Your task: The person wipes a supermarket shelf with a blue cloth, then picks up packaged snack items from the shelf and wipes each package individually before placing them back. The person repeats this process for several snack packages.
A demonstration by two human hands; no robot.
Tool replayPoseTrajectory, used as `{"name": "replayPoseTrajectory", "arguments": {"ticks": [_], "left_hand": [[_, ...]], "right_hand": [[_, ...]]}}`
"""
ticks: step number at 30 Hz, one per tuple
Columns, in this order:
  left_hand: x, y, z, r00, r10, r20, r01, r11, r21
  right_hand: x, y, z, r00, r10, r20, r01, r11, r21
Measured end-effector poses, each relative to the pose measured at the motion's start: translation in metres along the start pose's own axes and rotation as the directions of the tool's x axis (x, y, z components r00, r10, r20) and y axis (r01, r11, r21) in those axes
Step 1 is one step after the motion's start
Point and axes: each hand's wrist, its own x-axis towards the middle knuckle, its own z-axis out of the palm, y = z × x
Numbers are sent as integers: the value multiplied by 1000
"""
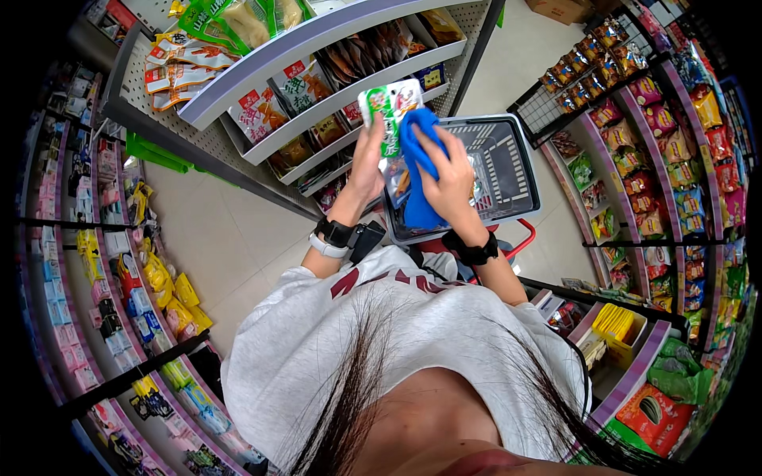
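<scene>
My left hand (pixel 368 160) holds a green and white snack packet (pixel 390 113) upright by its left edge, the thumb on its front. In my right hand (pixel 445 172) is a bunched blue cloth (pixel 424 196), pressed against the packet's right side and hanging down below it. Both hands are above the near left part of a grey plastic shopping basket (pixel 527 163). Behind the cloth, other packaged goods show in part inside the basket; their kind cannot be told.
Ahead on the left stands a shelf unit (pixel 280 41) with tiers of snack packets. Shelves of bagged snacks (pixel 640 160) line the right, with a wire rack (pixel 539 113) beside them. Shelves of small packaged goods (pixel 107 285) curve along the left. A red handle (pixel 524 238) juts out below the basket.
</scene>
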Motion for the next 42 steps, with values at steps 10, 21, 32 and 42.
{"name": "replayPoseTrajectory", "arguments": {"ticks": [10, 21, 32, 42], "left_hand": [[-8, -5, -11, 989, -127, 74, 118, 986, 116], [-8, 6, -1, 979, -61, 193, 55, 998, 38], [-9, -30, -7, 986, 122, 113, -163, 843, 512], [-18, -14, 0, 997, -77, 9, 75, 985, 154]], "right_hand": [[-4, -7, 4, 998, 34, 50, -39, 993, 107], [-12, 21, -24, 925, -98, 367, 84, 995, 54], [31, -9, -20, 998, -59, 39, 58, 998, 19], [9, -29, -7, 971, -163, 173, 174, 983, -51]]}}
